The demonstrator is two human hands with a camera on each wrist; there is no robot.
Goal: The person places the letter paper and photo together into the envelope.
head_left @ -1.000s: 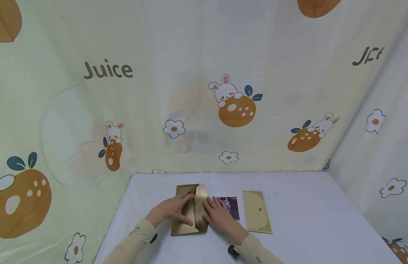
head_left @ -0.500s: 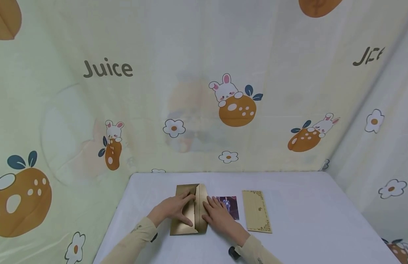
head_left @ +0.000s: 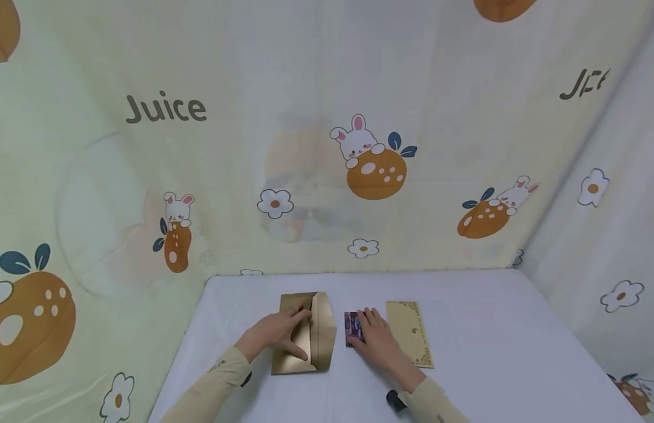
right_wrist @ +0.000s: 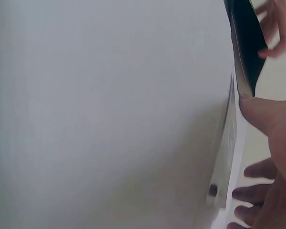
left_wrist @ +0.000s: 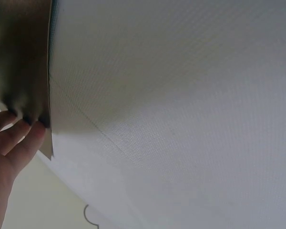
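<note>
A gold envelope (head_left: 323, 329) lies on the left part of the table, its flap folded out to the right. My left hand (head_left: 271, 332) rests on it with thumb and fingers spread; in the left wrist view its fingertips (left_wrist: 34, 133) touch the envelope near an edge. To the right lies a small photo print (head_left: 351, 330) in dark purple tones. My right hand (head_left: 381, 346) is over the photo, covering its right part, with fingers extended. The photo's far right side is hidden beneath that hand.
A pale gold card (head_left: 403, 317) with an ornate border lies just right of the right hand, partly behind it. All of these sit on a white-covered table (head_left: 480, 341). A patterned curtain (head_left: 306, 147) hangs behind the table's back edge.
My right hand has left the envelope's flap and moved right onto the photo. The flap now spreads out wider to the right. The left hand has stayed on the envelope.
</note>
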